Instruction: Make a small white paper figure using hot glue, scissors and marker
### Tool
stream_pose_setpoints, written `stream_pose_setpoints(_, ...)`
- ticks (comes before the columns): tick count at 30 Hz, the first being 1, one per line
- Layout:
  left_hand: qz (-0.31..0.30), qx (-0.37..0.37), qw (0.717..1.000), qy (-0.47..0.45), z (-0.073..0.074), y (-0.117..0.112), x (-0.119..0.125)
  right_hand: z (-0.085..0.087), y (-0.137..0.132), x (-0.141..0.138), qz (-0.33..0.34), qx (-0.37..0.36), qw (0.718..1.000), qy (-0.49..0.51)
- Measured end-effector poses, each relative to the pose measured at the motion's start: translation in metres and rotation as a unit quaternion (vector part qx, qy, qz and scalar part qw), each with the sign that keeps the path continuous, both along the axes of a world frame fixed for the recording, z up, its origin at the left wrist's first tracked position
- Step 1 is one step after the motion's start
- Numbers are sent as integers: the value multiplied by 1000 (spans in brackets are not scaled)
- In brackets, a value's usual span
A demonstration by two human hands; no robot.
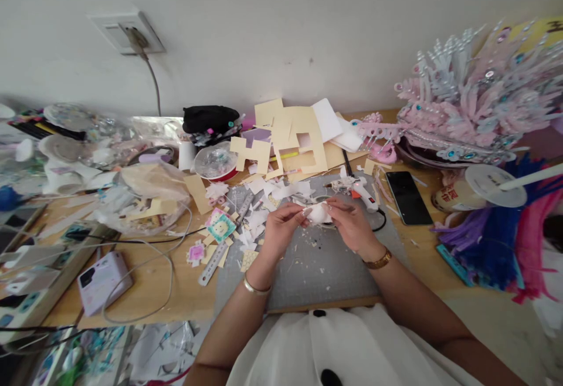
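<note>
My left hand (281, 229) and my right hand (350, 222) meet over a grey cutting mat (316, 268). Together they pinch a small white piece (319, 213), paper or foam, between the fingertips. Both hands have their fingers curled closed on it. A white glue gun (364, 191) lies just beyond my right hand. White paper scraps (264, 198) are strewn past my left hand. A metal ruler (214, 263) lies to the left of my left wrist.
Cream card cut-outs (290, 136) lean at the back. A black phone (408, 197) lies at the right beside a lidded cup (477, 189). A pink and silver ornament (475, 104) fills the far right. A clear bag (145, 195), cables and a small pink device (103, 280) crowd the left.
</note>
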State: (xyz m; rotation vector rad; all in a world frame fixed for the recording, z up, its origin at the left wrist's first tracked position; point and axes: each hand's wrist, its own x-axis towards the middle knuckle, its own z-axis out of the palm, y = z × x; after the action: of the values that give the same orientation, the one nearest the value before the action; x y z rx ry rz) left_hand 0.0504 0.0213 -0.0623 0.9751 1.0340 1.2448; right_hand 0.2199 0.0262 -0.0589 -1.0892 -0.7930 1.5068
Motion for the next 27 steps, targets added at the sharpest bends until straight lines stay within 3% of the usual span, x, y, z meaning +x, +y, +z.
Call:
stream_pose_setpoints(7, 3, -5, 1000, -9, -1, 1, 0, 6, 1, 0, -10, -10, 1000, 0)
stream_pose_setpoints(27, -9, -4, 1000, 7, 0, -1, 1, -4, -2, 1, 32, 47, 996, -65)
